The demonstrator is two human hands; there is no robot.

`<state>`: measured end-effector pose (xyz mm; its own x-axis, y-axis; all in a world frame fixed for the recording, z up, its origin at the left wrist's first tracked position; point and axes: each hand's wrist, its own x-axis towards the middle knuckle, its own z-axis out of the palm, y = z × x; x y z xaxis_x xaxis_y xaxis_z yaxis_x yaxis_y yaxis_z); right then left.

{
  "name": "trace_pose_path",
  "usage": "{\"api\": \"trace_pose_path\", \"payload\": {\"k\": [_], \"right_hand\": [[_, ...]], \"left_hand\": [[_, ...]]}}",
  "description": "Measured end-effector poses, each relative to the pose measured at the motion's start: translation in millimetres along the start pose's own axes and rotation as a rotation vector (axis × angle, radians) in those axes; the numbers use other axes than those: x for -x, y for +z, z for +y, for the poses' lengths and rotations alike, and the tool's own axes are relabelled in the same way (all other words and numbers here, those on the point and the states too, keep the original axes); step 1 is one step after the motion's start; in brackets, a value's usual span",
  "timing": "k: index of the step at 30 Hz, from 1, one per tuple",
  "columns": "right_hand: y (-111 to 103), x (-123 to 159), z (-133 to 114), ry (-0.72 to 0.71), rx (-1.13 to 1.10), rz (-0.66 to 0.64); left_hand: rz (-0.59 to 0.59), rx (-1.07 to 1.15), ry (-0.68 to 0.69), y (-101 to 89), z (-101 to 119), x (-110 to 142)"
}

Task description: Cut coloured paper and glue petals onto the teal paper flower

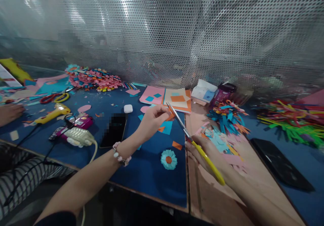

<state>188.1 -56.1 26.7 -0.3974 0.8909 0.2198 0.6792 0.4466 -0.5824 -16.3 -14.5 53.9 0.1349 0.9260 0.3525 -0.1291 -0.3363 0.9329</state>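
My left hand [155,120] reaches over the blue table and pinches a small piece of orange paper [171,114]. In my right hand [202,151] is a pair of scissors [209,163] with yellow handles, its metal blades pointing up and left beside the orange paper. Whether the blades touch the paper I cannot tell. A light-blue paper flower [168,159] with an orange centre lies below my hands. Between the flower and the scissors rests a loose orange paper piece [177,145]. Beneath my left hand is a light-blue paper sheet [165,129], partly hidden.
A phone [113,130] and a white earphone case [128,108] lie left of my arm. Further left are a yellow glue gun [54,113], its cord, and another person's hand [11,114]. A perforated metal screen [157,33] closes the back. Paper scraps [220,140] lie at right.
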Motion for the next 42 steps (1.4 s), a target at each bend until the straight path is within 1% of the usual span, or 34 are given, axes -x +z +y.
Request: {"api": "trace_pose_path", "payload": {"k": [5,14,18,22,27,32,38,40,42], "right_hand": [[-0.6,0.2,-3.4,0.011,-0.008,0.009],[-1.3,0.8,-4.7,0.006,0.019,0.004],[-1.5,1.8,-6.4,0.025,-0.023,-0.004],[-1.5,2.6,-8.0,0.025,-0.021,0.018],[1.4,3.4,-5.8,0.037,-0.020,0.026],[3.2,3.1,-1.8,0.051,-0.008,0.009],[6.0,1.4,1.1,0.070,0.022,0.022],[7.1,0.9,0.8,0.106,-0.014,0.048],[7.3,0.3,0.2,0.171,-0.079,0.085]], "left_hand": [[-0.004,0.016,-0.003,0.8,2.2,0.1],[-0.017,-0.026,0.006,-1.1,-0.9,0.3],[-0.005,-0.012,-0.010,-0.6,-0.4,0.0],[-0.009,-0.034,-0.019,-1.5,-1.4,-0.3],[-0.012,-0.061,-0.021,-3.1,-3.2,0.2],[-0.034,-0.036,-0.015,-3.4,-2.2,-1.0],[-0.037,0.014,-0.038,-0.9,-3.9,-3.8],[-0.019,-0.038,-0.055,-2.8,-4.8,-6.0],[-0.024,-0.190,-0.085,-8.2,-4.8,-9.5]]}}
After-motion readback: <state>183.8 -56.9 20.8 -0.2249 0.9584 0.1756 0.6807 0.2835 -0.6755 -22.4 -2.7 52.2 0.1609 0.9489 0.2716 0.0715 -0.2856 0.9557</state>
